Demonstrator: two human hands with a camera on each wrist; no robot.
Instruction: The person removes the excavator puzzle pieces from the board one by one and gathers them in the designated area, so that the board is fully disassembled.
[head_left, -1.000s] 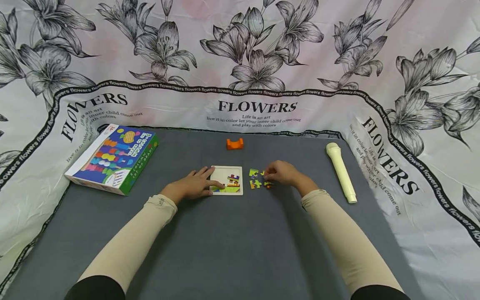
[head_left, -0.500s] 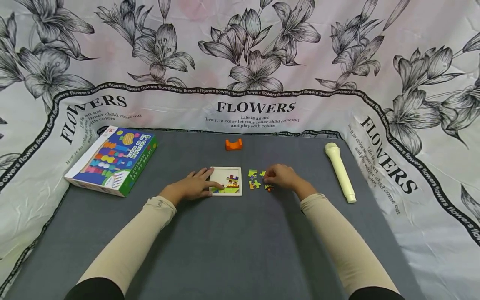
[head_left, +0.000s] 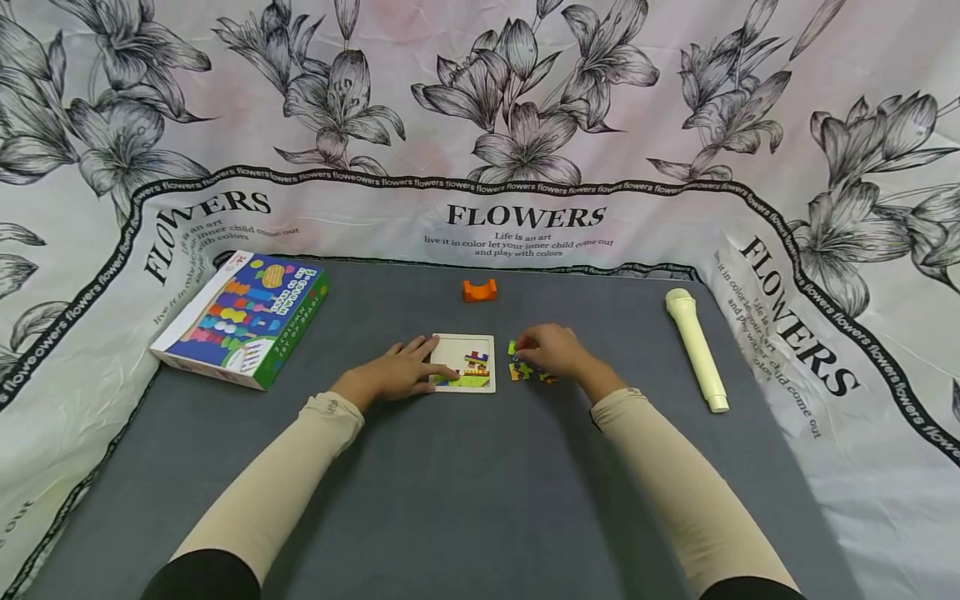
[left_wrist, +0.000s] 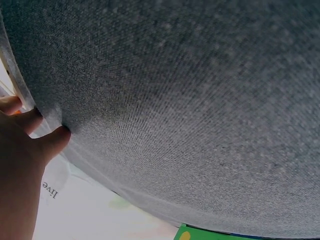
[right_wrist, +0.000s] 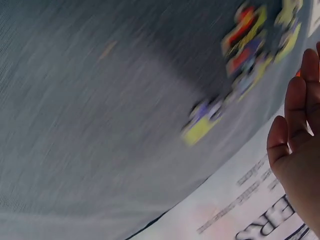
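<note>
A small pale puzzle tray (head_left: 459, 344) lies on the grey tabletop, with a few coloured pieces (head_left: 477, 362) fitted in its lower part. My left hand (head_left: 393, 372) rests on its left side, fingers spread, one reaching onto the pieces; the left wrist view shows only some of that hand's fingers. Just right of the tray my right hand (head_left: 557, 350) hovers over several loose puzzle pieces (head_left: 521, 372), fingertips bunched and pointing left. In the right wrist view other loose pieces (right_wrist: 245, 60) lie blurred beside its fingers (right_wrist: 295, 97). Whether these fingertips pinch a piece is hidden.
A colourful game box (head_left: 243, 317) lies at the left. Behind the tray is a small orange block (head_left: 480, 290). At the right lies a pale yellow, flashlight-shaped stick (head_left: 697, 350). A floral cloth (head_left: 525, 150) rises behind the table.
The right hand has shifted left over the loose pieces, covering more of them. My left hand keeps its place on the tray. The whole head view has turned slightly.
</note>
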